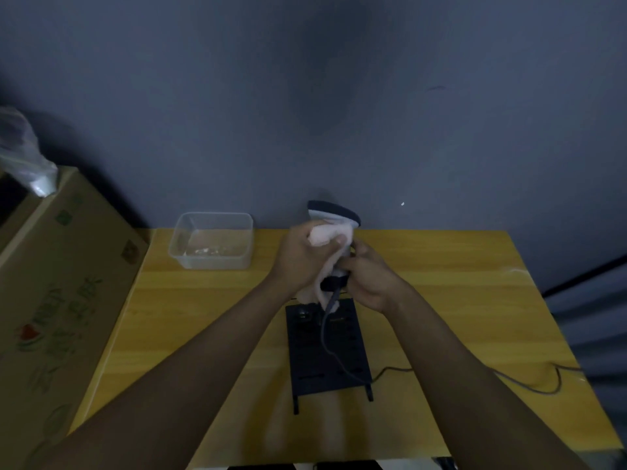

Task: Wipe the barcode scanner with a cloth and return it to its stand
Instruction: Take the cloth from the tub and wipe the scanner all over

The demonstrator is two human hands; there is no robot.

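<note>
Two hands met above the middle of the counter (441, 266) in the head view, the only view there was. The right hand (368, 278) had its fingers closed around the lower handle of the scanner (334, 212), which stood upright and off its stand (325, 347). The left hand (298, 262) had its fingers bunched on a pale cloth (327, 237), pressed against the scanner just under its dark head; a loose tail of cloth hung down at 6 o'clock from the grip.

At 6 o'clock from the hands lay the stand, flat and dark. The cable (327, 334) dropped from the handle across the stand, then trailed away toward 4 o'clock. A clear tub (212, 240) sat at 9 o'clock from the scanner, near the wall; a cardboard box (57, 283) stood beyond the counter's edge at 9 o'clock.

The risk, as I judged it, was the hanging cloth or the slack cable catching under the handle on the way down, so the scanner would seat crooked or tip. A hard wipe could also twist it in the right hand's hold.
</note>
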